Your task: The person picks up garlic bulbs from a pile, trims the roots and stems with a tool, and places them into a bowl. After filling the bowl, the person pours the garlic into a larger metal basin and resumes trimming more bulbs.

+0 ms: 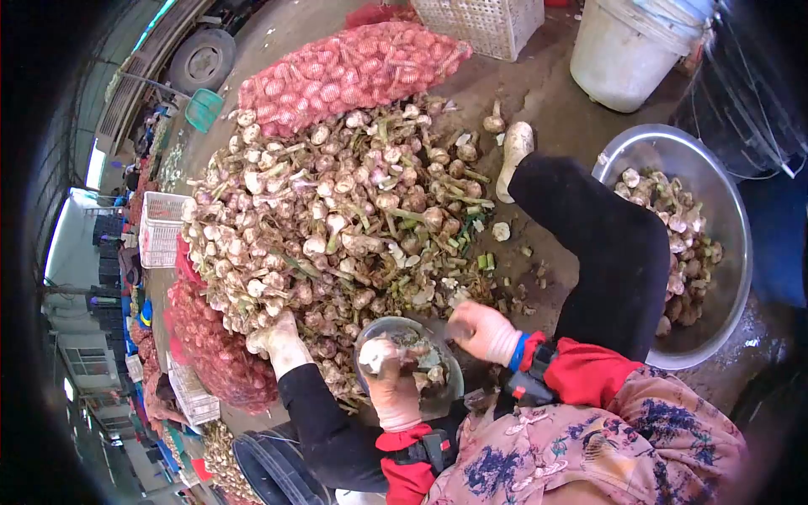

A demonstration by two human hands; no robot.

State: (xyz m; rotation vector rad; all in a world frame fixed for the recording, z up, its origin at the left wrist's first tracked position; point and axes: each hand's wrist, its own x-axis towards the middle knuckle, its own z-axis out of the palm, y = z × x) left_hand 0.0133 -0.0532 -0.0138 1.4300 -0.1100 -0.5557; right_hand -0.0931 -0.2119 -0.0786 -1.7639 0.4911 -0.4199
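Note:
My left hand [394, 396] is closed around a white garlic bulb [376, 353], above a small bowl [454, 383] with bulbs and scraps in it. To the right of the bowl, my right hand [486, 332] is curled with its fingers pressed together. Its fingertips are smeared, and whatever they may hold cannot be made out. Beyond both hands spreads a large heap of untrimmed garlic [337, 210] with stems and roots, between my outstretched legs. Cut green stem pieces [486, 262] and peel bits lie on the ground near the right hand.
On my right stands a wide metal basin [741, 278] partly filled with garlic. Red mesh sacks of garlic [353, 71] lie behind and left of the heap. A white bucket [627, 59], plastic crates [164, 231] and a dark tub [269, 471] stand around.

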